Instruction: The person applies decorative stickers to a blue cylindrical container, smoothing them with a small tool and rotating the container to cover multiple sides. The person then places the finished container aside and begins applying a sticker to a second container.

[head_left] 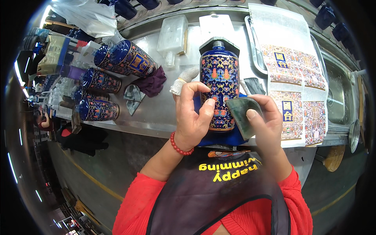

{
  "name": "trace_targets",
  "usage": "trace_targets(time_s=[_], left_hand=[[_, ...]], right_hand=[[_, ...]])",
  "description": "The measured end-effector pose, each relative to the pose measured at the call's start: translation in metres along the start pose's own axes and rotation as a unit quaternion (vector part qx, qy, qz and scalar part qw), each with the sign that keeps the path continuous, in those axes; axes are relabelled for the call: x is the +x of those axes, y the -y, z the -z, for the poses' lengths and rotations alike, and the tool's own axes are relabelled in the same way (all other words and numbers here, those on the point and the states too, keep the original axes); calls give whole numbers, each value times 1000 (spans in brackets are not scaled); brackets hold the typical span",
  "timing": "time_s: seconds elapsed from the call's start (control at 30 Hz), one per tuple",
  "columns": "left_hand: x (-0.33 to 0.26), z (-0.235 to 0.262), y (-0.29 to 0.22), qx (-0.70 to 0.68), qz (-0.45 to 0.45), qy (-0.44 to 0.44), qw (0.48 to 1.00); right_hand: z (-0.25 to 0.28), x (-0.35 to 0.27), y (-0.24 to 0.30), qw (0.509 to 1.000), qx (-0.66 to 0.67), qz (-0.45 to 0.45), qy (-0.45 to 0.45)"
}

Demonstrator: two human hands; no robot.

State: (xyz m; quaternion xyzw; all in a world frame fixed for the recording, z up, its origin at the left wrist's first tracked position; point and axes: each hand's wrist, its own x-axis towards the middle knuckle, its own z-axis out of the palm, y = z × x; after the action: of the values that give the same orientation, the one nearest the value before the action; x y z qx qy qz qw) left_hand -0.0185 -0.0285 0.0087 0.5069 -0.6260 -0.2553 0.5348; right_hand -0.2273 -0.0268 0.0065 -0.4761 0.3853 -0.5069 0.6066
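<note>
A dark blue bottle (219, 74) covered in a colourful floral pattern lies in front of me, its neck pointing away. My left hand (194, 113) grips the bottle's left side, with thumb and forefinger against the patterned surface. Between the thumb and fingers of my right hand (266, 117) is a dark green, flat scraper (243, 115). Its edge is at the bottle's lower right side. Blue cloth (223, 139) shows under the bottle's near end. Just left of the bottle lies a white finger-shaped cloth piece (184, 81).
Sheets of patterned decals (288, 113) lie on the right, beside a metal sink (338, 98). Several decorated bottles (100, 109) stand at the left near a purple cloth (156, 82) and another green scraper piece (133, 98). A clear block-shaped container (172, 37) sits at the back.
</note>
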Motion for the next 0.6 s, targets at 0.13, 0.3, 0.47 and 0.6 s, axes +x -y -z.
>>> trace_targets(time_s=[0.13,0.3,0.47,0.6], left_hand=[[0,2,0,14,-12,1,1000],[-2,3,-2,-3,0,-4,1000],[-5,4,-2,6,-17,-11,1000],[-12,5,-1,12,-41,-18,999]], right_hand=[[-3,1,0,999,-35,29,8],[-8,2,-1,997,-51,56,10],[-13,2,-1,994,-88,58,3],[-13,1,2,994,-95,57,2]])
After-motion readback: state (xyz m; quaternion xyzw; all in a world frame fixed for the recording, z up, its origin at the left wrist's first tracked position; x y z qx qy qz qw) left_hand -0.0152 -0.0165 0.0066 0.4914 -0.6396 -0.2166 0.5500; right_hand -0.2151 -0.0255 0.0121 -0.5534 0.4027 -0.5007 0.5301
